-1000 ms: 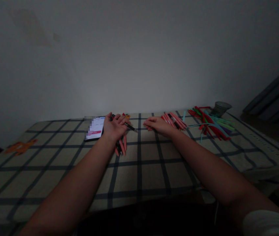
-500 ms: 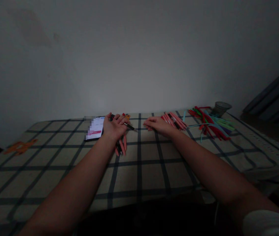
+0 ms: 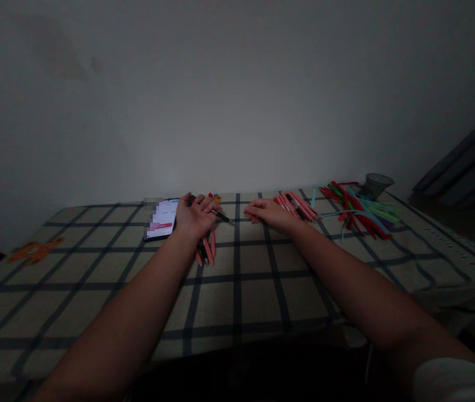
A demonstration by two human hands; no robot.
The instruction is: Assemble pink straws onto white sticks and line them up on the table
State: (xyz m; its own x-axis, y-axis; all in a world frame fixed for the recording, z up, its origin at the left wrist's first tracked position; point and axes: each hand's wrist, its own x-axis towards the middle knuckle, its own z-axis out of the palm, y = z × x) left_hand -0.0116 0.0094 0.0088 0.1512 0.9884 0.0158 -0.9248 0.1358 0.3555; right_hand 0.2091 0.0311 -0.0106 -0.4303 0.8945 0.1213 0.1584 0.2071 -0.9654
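My left hand [image 3: 196, 218] lies palm up with its fingers curled round a dark pen [image 3: 223, 218], whose tip points right and slightly toward me. Beneath and beside that hand, several pink and black pens [image 3: 207, 248] rest on the checked cloth, partly covered by it. My right hand [image 3: 269, 213] is closed, thumb and fingers pressed together, a short way right of the pen tip. Whether anything sits in its fingertips is hidden. Just behind the right hand lies a bunch of pink and black pens [image 3: 298, 205].
A lit phone [image 3: 162, 219] lies left of my left hand. Farther left is an orange figure-shaped item [image 3: 35, 250]. On the right are red, green and blue fuzzy strips [image 3: 359, 212] and a dark mesh cup [image 3: 375, 185]. A wall [image 3: 237, 100] rises behind the table.
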